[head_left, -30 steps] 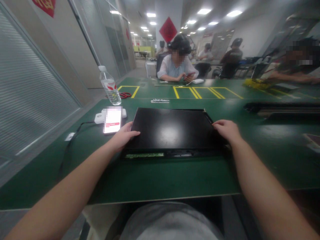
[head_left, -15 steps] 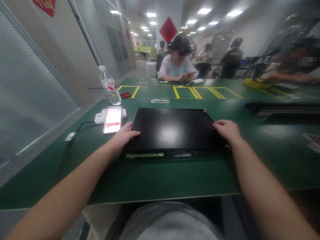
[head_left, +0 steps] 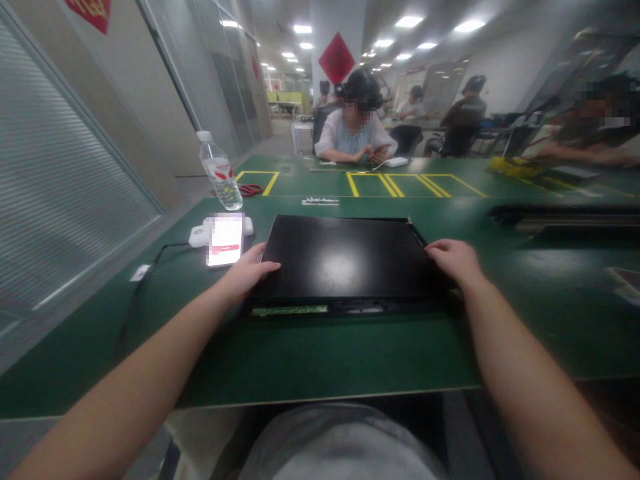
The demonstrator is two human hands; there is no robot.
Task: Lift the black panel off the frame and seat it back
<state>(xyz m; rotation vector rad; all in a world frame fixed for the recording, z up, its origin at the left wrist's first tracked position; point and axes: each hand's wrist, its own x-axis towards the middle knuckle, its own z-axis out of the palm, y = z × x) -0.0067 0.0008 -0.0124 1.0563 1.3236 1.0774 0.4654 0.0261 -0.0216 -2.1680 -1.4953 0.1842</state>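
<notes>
A flat black display panel [head_left: 340,257] lies over a black frame [head_left: 400,307], whose near edge shows below it with a strip of green circuit board [head_left: 290,311]. My left hand [head_left: 246,272] is closed on the panel's left edge, thumb on top and fingers mostly hidden beneath. At the right edge, my right hand [head_left: 456,261] pinches with thumb and forefinger. Whether those fingertips also touch the frame there, I cannot tell.
Left of the panel, a lit phone [head_left: 226,240] leans on a white power strip [head_left: 199,237]. Behind stand a water bottle [head_left: 220,175] and red scissors [head_left: 251,191]. Dark panels [head_left: 565,227] lie to the right. A person [head_left: 357,127] sits across the green table [head_left: 350,367].
</notes>
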